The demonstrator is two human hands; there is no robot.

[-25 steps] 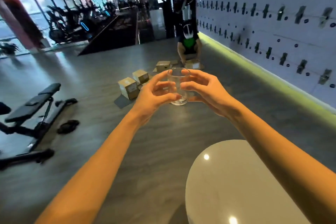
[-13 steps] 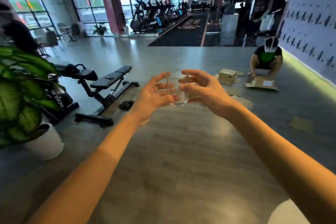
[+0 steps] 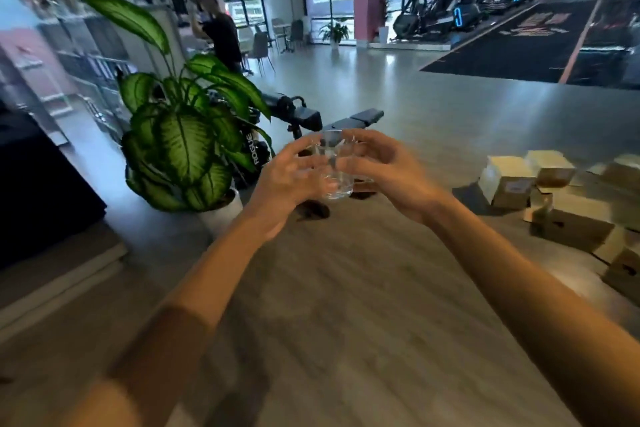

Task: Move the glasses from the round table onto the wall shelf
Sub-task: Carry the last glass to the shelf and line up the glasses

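A clear drinking glass (image 3: 333, 170) is held upright in front of me at chest height, above the grey floor. My left hand (image 3: 289, 177) grips its left side with curled fingers and thumb. My right hand (image 3: 379, 168) grips its right side the same way. Both arms reach forward from the bottom of the view. Neither the round table nor the wall shelf is in view. The picture is blurred by motion.
A large potted plant (image 3: 187, 146) in a white pot stands left of my hands, with a black weight bench (image 3: 332, 120) behind it. Several cardboard boxes (image 3: 554, 198) lie on the floor at right. A person (image 3: 220, 31) stands at the back left by shelving.
My view has swung to the left: the round table and the pegged wall have left the frame, and the plant and boxes have come closer. Both hands keep the same hold on the glass.
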